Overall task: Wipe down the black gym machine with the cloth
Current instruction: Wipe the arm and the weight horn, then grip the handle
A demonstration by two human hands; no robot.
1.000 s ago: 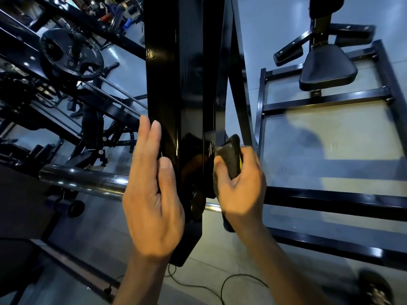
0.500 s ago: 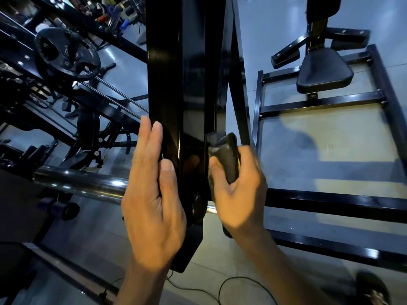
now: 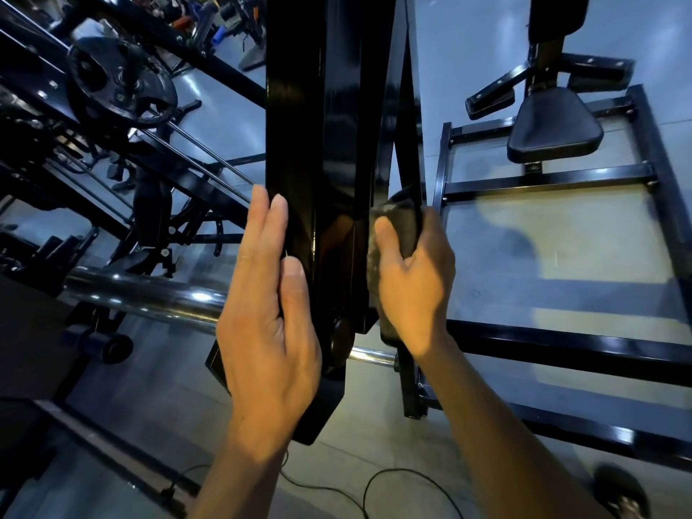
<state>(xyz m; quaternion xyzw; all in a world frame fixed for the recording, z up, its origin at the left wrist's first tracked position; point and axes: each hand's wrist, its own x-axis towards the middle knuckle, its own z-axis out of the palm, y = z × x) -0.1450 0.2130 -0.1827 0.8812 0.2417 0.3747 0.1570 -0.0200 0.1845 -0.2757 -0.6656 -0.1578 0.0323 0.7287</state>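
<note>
A glossy black upright beam of the gym machine (image 3: 322, 118) runs down the middle of the view. My left hand (image 3: 267, 312) lies flat against the beam's left face, fingers straight and pointing up. My right hand (image 3: 413, 290) grips a dark folded cloth (image 3: 402, 222) and holds it against the beam's right edge. Only the cloth's top and a bit below my palm show.
A chrome bar (image 3: 142, 297) crosses behind the beam at the left. A black weight plate (image 3: 120, 88) hangs on a rack at the upper left. A padded seat (image 3: 554, 133) and black floor frame (image 3: 543, 181) stand at the right. A thin cable (image 3: 378, 481) lies on the floor.
My right hand has slid the cloth a little upward along the beam's right edge. My left hand has stayed flat on the left face.
</note>
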